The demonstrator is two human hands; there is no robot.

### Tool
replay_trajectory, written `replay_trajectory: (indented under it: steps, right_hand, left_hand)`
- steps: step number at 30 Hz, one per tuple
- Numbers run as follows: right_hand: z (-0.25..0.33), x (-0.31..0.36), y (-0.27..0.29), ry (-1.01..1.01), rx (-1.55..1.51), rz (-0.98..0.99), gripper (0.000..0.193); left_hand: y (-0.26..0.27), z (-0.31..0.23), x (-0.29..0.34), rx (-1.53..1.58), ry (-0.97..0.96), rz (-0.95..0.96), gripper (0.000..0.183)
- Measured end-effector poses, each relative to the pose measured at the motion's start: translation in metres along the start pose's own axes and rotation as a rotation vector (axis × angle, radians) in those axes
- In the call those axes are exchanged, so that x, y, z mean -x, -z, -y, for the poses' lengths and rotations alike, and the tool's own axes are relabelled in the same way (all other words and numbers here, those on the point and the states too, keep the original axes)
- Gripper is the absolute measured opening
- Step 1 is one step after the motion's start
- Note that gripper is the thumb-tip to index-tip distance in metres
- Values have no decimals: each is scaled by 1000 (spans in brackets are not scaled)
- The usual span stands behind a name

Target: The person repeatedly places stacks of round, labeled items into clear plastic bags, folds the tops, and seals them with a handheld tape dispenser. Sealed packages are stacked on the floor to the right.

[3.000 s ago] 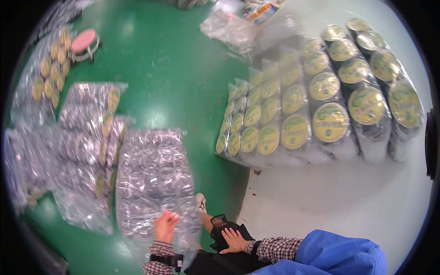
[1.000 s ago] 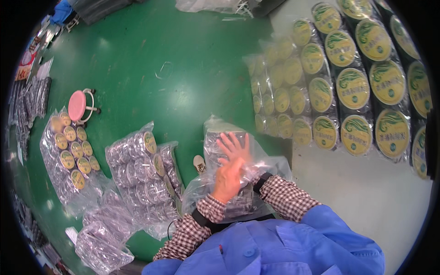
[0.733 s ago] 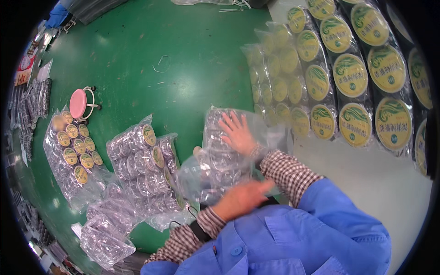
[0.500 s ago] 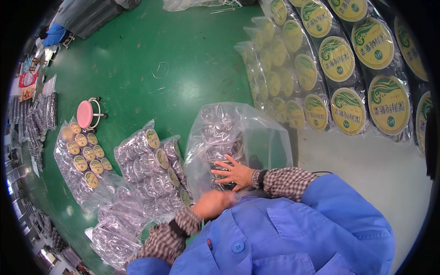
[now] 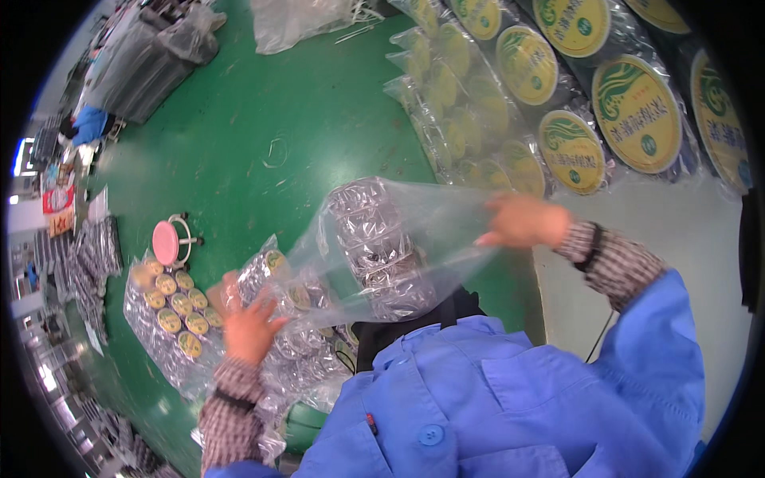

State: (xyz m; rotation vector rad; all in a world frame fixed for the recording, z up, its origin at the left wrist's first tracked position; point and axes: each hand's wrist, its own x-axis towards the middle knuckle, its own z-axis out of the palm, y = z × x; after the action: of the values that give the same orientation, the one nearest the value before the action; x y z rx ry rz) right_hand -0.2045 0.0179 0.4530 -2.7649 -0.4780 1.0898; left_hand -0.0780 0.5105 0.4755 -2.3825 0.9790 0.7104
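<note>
A large clear plastic bag (image 5: 454, 209) is drawn wide across the space before me, with a column of shiny clear-wrapped dark packs (image 5: 374, 231) inside it. My right hand (image 5: 527, 221) pinches the bag's right side, and the film pulls to a point at its fingers. On the other side, my left hand (image 5: 249, 323) is at the bag's left end, where the film narrows toward it. Its fingers are partly blurred, and the exact grip is hard to see. Below the left hand lie more wrapped packs (image 5: 307, 346).
Bagged packs with round yellow-green labels (image 5: 179, 307) lie at left beside a pink stool (image 5: 166, 242). Tall stacks of labelled packs (image 5: 574, 151) stand at right. Clear plastic sheeting (image 5: 299, 24) and thin white strips lie on the green floor (image 5: 239, 159) at the back.
Both hands have left the packs and moved apart, left hand to the left, right hand up and right. The bag is now stretched sideways between them. The whole view has shifted.
</note>
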Motion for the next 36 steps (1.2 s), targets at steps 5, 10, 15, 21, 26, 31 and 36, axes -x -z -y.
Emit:
replay_trajectory:
  steps: [5, 10, 15, 21, 26, 31, 36]
  right_hand:
    - [80, 49, 48, 161, -339, -377, 27]
    - [160, -138, -95, 133, -38, -570, 61]
    - [121, -260, -123, 338, -71, -466, 71]
    - [99, -307, -145, 371, 92, -601, 71]
    - [95, -295, -143, 332, 13, -576, 67]
    - [108, -176, -200, 248, -1183, -466, 53]
    - [41, -198, -197, 210, -2692, -672, 52]
  left_hand:
    - [49, -22, 14, 187, 393, -448, 87]
    - [97, -71, -123, 255, 49, -683, 80]
    - [-9, -118, -171, 497, -542, -201, 22]
    - [-149, -214, -132, 1052, -377, -91, 27]
    - [-173, -250, -133, 1045, -160, -314, 13]
    - [-185, -247, -128, 835, -234, -323, 11]
    - [-158, -246, -126, 581, -358, -281, 5]
